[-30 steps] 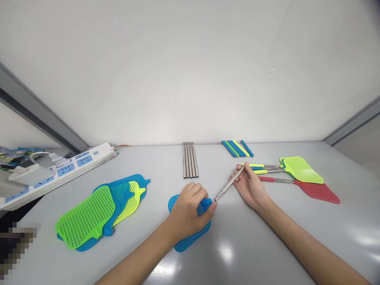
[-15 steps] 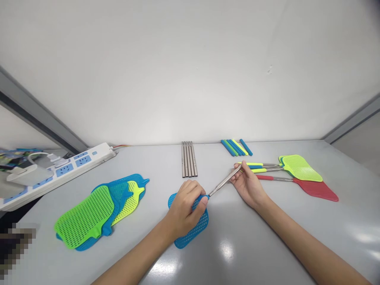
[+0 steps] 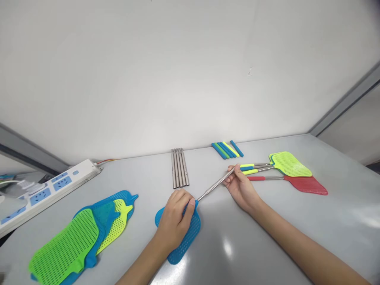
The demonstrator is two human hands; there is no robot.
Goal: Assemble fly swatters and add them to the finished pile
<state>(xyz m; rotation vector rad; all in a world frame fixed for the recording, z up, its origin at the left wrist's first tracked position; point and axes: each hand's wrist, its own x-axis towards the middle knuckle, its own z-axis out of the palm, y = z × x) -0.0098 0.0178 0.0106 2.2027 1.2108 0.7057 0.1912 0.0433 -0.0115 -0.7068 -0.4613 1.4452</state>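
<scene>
My left hand (image 3: pixel 177 217) is closed over a blue fly swatter head (image 3: pixel 185 241), a flat perforated paddle, and covers much of it. A silver telescopic metal rod (image 3: pixel 215 185) runs from the paddle's neck up to the right. At the rod's far end, the fingers of my right hand (image 3: pixel 242 184) are closed around it. Rod and paddle meet at the neck; how deep the rod sits inside cannot be seen. Just beyond my right hand lie several whole fly swatters, with a yellow-green one (image 3: pixel 291 164) on top and a red one (image 3: pixel 307 185) nearest me.
Several metal rods (image 3: pixel 179 168) lie side by side near the wall. Right of them are blue, green and yellow handle grips (image 3: pixel 227 150). Loose swatter heads (image 3: pixel 67 245) overlap on the left. A white power strip (image 3: pixel 75 178) with plugs stands at the left edge.
The view has shifted and tilted, so everything sits differently in the picture. More of the rod shows between my hands, which keep their hold on paddle and rod.
</scene>
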